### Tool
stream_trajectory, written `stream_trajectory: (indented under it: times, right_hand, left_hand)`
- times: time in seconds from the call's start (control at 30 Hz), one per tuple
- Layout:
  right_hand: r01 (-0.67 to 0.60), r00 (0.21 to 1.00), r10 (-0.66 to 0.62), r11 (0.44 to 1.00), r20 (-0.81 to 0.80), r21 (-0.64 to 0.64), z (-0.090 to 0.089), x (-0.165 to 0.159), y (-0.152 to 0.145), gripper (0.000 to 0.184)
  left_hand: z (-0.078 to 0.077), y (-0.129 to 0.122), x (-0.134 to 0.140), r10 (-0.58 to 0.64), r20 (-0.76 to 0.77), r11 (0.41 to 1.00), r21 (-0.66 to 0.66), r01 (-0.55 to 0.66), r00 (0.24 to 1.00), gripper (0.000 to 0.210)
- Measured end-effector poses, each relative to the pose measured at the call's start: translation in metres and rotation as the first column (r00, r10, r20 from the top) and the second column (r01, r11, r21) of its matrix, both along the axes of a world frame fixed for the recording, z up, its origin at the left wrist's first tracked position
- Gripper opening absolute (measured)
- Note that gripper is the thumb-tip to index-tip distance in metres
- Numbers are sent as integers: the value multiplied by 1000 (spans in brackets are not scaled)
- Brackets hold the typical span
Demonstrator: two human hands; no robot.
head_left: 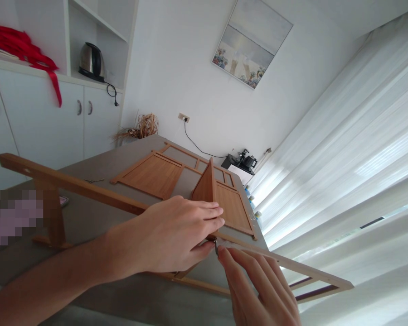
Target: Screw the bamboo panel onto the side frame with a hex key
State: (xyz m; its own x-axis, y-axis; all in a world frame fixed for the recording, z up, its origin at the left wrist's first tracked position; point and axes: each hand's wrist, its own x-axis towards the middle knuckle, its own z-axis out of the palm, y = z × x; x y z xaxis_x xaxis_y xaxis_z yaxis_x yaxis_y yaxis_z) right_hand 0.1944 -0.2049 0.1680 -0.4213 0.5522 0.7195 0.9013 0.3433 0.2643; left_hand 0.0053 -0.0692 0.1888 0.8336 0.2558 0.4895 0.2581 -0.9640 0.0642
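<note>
Left hand: I have the left hand laid over the wooden frame, fingers stretched and close together, thumb near the metal tool; I cannot tell from here whether it grips or only presses
Right hand: my right hand is closed, pinching a small bent metal tool between thumb and forefinger
Metal tool: its upper end is at the frame, just beside the left thumb (my fingers crowd that spot, so I cannot see whether it is seated)
Wooden frame: it runs across the table in front of me, its long rail passing under the left hand and out to the right
Upright board: a wooden board stands on edge just beyond my left fingertips
Flat panels: a left panel and a right panel lie on the grey table, either side of that board
Shelf: a kettle stands there, with red cloth farther left
Window side: white curtains hang to the right
</note>
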Motion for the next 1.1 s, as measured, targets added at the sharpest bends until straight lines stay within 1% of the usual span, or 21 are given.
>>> stream_trajectory:
  times: [0.33,0.5,0.57,0.67,0.77,0.87,0.93,1.0,1.1]
  right_hand:
    - [3,1000,-3,1000,24,26,-3,1,1,23]
    - [29,998,-33,996,49,79,-1,-3,4,31]
    - [45,995,-54,994,88,102,1,-6,5,29]
    - [55,982,-71,994,177,89,10,-8,4,20]
    - [60,955,-68,998,290,34,27,-5,2,18]
    - [8,911,14,999,411,-50,41,0,0,21]
    - [4,937,27,996,347,-88,43,3,1,23]
    - [-8,959,35,995,280,-97,37,4,4,24]
    - [-40,981,39,999,190,-1,23,3,8,25]
  left_hand:
    - [-2,0,1,-1,8,1000,8,1,1000,37]
    - [-1,0,1,-6,15,1000,8,6,1000,37]
    - [-1,0,0,-8,18,1000,12,8,1000,37]
    - [-2,-1,0,-8,22,1000,26,7,1000,38]
    - [-2,0,1,-3,22,1000,31,3,1000,37]
    - [-1,0,1,-2,9,1000,28,2,1000,37]
    - [0,-1,1,-5,5,1000,21,5,1000,37]
    - [-1,-1,1,-9,11,1000,14,9,1000,37]
    - [-1,-1,0,-11,13,1000,9,11,1000,37]
